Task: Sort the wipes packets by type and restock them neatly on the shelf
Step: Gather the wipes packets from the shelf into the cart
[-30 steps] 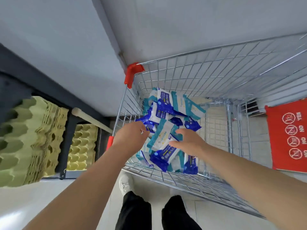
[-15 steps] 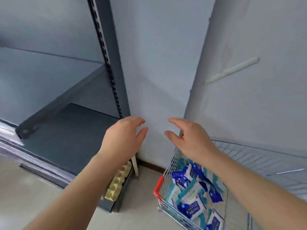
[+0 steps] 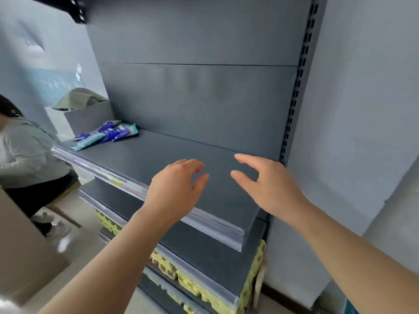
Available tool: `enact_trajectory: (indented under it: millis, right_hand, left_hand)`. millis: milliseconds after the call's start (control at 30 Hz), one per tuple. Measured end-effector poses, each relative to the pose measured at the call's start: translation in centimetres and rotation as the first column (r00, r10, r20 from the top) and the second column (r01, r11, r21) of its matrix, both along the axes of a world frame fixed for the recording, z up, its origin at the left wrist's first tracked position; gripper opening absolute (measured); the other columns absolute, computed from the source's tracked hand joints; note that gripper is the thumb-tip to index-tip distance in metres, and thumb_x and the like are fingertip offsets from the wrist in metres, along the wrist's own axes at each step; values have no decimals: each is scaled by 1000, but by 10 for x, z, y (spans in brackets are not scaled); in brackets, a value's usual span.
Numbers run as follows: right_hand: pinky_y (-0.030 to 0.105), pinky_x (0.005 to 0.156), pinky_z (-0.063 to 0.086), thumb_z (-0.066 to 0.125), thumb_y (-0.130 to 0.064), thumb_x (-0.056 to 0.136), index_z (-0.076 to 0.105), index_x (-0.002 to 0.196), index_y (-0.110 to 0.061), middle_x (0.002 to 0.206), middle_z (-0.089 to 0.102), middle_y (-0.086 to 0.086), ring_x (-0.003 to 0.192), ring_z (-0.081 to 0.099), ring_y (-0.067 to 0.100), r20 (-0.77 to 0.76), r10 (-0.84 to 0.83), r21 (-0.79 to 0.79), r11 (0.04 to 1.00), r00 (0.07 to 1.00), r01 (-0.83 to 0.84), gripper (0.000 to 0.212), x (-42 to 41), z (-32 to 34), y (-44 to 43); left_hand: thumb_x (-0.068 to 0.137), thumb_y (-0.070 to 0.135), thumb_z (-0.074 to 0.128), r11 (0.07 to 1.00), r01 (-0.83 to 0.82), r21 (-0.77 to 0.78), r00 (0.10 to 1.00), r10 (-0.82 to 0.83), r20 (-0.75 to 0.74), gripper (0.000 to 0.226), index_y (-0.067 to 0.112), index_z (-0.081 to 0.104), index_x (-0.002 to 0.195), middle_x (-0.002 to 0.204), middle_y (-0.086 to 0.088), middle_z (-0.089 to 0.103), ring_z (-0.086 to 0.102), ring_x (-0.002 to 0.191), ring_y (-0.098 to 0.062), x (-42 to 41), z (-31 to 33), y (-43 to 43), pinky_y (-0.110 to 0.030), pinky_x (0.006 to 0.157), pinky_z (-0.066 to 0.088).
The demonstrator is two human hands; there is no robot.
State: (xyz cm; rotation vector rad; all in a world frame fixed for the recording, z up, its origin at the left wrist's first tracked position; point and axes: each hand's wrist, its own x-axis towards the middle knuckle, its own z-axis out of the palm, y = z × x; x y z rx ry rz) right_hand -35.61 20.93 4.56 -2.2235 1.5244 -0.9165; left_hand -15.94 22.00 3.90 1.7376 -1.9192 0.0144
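Both hands, left and right, empty, fingers spread over dark grey metal shelf; blue-teal wipes packets at far-left corner. Next: fetch more packets.

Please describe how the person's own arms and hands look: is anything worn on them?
Both forearms are bare as far as the view shows, with no sleeves visible. The left hand and right hand wear no gloves, and no rings, watch or bracelets can be seen.
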Motion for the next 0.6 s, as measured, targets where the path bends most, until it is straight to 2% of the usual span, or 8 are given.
enact_trajectory:
  millis: [133,367,467,533,600]
  right_hand:
    - [26,81,45,51,-45,93,47,138,-30,110,69,1,51,48,-7,-29,25,-13,1000,999,-26,47,74,4,-38]
    - [23,78,39,51,-43,93,48,137,-28,116,66,-4,58,41,-1,-72,75,0,997,995,-75,47,176,-5,-125]
    - [26,87,42,52,-43,93,49,137,-28,128,60,-9,86,53,7,-92,85,18,996,992,-84,47,215,-10,-169]
    - [29,92,44,53,-43,93,50,136,-27,125,63,-7,106,57,13,-100,92,28,996,991,-89,46,241,-12,-198]
    - [32,94,46,53,-43,92,51,135,-27,120,66,-4,109,58,16,-105,101,34,995,989,-97,46,267,-12,-226]
  left_hand:
    - [94,44,51,999,-42,-2,999,42,3,30,31,61,119,111,14,64,59,102,-12,74,8,-27,-28,82,46]
    - [94,42,52,992,-118,47,993,118,-4,27,31,61,117,108,13,65,59,100,-14,177,-1,-102,-29,81,47]
    - [94,42,52,988,-148,46,989,147,16,30,29,61,118,109,11,67,60,102,-15,220,-3,-145,-30,83,49]
    - [93,43,52,985,-165,50,986,165,10,31,28,62,120,111,11,67,61,102,-15,247,-2,-173,-32,85,51]
    - [93,42,54,982,-183,38,983,183,2,31,27,63,118,110,10,68,62,102,-16,275,-3,-200,-33,86,51]
